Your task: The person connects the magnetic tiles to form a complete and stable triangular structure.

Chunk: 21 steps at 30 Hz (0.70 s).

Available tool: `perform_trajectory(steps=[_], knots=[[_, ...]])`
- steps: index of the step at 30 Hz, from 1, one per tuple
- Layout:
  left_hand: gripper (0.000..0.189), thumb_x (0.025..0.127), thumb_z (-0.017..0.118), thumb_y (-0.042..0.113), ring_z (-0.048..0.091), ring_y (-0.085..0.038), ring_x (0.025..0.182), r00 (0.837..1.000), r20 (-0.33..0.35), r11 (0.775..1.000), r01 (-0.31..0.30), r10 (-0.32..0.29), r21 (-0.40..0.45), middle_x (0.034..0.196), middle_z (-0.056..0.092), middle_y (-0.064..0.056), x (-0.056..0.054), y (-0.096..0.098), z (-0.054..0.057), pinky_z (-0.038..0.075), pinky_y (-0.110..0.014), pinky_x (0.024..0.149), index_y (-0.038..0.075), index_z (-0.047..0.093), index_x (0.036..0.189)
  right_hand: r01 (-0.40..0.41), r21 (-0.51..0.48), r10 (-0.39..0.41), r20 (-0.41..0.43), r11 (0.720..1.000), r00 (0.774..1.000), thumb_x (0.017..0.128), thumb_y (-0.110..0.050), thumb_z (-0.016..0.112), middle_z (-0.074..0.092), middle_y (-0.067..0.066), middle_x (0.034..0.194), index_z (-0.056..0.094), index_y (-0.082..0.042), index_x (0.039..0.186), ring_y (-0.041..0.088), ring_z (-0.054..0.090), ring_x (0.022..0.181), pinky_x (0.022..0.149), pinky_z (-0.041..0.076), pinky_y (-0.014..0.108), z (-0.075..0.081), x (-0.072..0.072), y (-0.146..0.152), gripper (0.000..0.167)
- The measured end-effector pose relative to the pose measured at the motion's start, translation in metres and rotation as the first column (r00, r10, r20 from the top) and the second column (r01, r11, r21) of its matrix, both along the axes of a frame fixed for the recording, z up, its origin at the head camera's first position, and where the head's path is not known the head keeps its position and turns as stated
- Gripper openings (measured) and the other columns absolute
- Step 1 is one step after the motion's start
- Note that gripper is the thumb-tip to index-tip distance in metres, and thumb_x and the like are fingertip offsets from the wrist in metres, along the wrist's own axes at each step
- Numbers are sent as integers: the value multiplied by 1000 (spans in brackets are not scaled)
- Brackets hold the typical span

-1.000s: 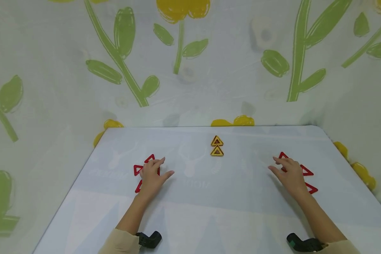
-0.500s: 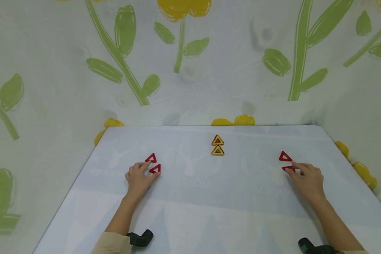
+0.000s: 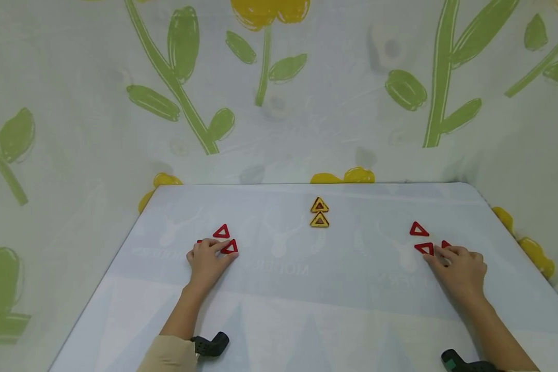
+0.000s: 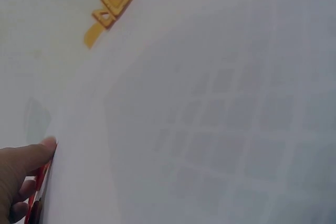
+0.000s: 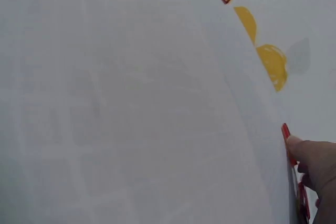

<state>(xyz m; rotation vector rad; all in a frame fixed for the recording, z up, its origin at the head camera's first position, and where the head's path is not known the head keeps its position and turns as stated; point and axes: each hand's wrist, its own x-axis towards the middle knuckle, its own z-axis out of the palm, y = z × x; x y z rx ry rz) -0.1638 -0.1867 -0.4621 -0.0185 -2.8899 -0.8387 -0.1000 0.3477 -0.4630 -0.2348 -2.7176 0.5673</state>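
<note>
In the head view my left hand (image 3: 207, 262) pinches a red triangular ring (image 3: 230, 247) lying on the board, its index finger on the upper side and its thumb at the lower right corner. Another red triangle (image 3: 221, 231) sits just above, and a sliver of red shows behind the knuckles. My right hand (image 3: 462, 273) is beside a second red ring (image 3: 424, 249), thumb and index fingertips apart at its right corner. Beyond that ring lies one more red triangle (image 3: 418, 229). Part of another red piece (image 3: 445, 244) peeks out behind the right fingers. Both wrist views show red pieces edge-on under the fingers.
Two yellow triangles (image 3: 319, 213) stand one above the other near the board's (image 3: 279, 320) far edge. A flower-printed backdrop (image 3: 330, 129) rises behind and beside the board. Each wrist carries a black device, such as the one (image 3: 211, 344) on the left.
Both hands have drawn outward since a second ago, uncovering the inner red triangles. In the last half second the right hand has shifted right, off its ring, while the left moved slightly right.
</note>
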Motion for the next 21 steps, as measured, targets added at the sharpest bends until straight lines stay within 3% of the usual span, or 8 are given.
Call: perform_trajectory(steps=[11, 21], knots=[[49, 80, 74, 31, 42, -38, 112, 999, -13, 999, 32, -32, 1, 113, 53, -17, 1, 8, 3, 20, -58, 91, 8, 64, 122, -28, 37, 27, 20, 999, 999, 83, -24, 69, 54, 31, 105, 65, 6, 108, 48, 38, 100, 80, 27, 56, -1, -5, -6, 39], [49, 81, 74, 30, 41, -37, 116, 998, -8, 998, 59, -58, 31, 115, 53, -17, 1, 16, 3, 18, -58, 94, 7, 63, 123, -138, 37, 141, -67, 990, 988, 79, -15, 73, 61, 28, 92, 69, 9, 98, 40, 52, 88, 79, 28, 50, 1, -7, -12, 31]])
